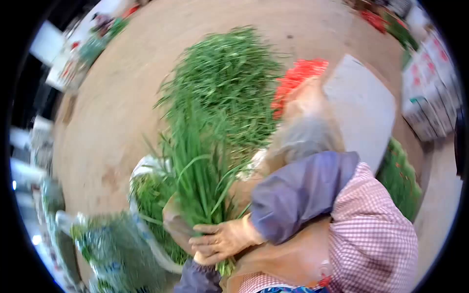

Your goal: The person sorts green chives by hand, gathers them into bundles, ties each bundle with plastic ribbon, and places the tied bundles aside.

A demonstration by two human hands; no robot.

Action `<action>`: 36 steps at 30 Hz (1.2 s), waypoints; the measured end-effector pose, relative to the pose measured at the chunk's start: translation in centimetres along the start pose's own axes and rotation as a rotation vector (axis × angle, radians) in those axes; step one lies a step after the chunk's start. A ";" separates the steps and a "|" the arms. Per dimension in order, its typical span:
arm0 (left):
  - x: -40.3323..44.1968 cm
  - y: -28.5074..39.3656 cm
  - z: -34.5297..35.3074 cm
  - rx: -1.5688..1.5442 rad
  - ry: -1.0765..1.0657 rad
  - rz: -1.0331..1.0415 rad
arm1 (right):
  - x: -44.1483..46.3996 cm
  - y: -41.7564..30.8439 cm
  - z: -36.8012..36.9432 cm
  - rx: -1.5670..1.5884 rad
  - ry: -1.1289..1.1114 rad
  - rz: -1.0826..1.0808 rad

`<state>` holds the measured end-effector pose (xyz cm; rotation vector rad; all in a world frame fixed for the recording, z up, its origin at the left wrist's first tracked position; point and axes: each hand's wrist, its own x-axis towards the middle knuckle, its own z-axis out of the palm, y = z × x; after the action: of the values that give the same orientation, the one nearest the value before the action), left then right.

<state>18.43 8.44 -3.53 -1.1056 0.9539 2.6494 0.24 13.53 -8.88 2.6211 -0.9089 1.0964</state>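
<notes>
My right hand (225, 239) lies around the lower part of a bunch of garlic chives (195, 180), fingers closed across it. The long flat leaves stand upright and fan out above the hand, and the pale cut ends show just below it. Only a small part of my left hand (207, 259) shows at its cuff, low beside the bunch; its fingers are hidden under the right hand. Past the bunch, a large loose pile of the same green leaves (224, 73) lies on the floor.
A white-rimmed sack of greens (156, 210) stands left of my lap, beside a plastic-wrapped bundle (122, 254). Red strips (298, 83) lie near a pale board (361, 102) at right. More greens (400, 180) lie beyond it, and white boxes (430, 88) are stacked farther right.
</notes>
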 end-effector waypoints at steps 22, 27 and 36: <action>2.7 4.2 2.3 0.067 -0.079 -0.008 | -7.6 9.4 -21.0 -0.436 0.446 1.219; 3.6 5.3 5.5 -0.125 -0.173 0.122 | -6.5 3.0 -17.9 -0.081 0.403 0.874; 8.2 7.2 6.6 -1.217 -0.253 0.484 | -16.7 3.0 -20.6 -0.102 0.568 0.949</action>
<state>6.13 5.64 -1.83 -0.5857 -0.6838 3.6840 -22.87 26.52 -5.80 1.5594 -2.0058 1.7565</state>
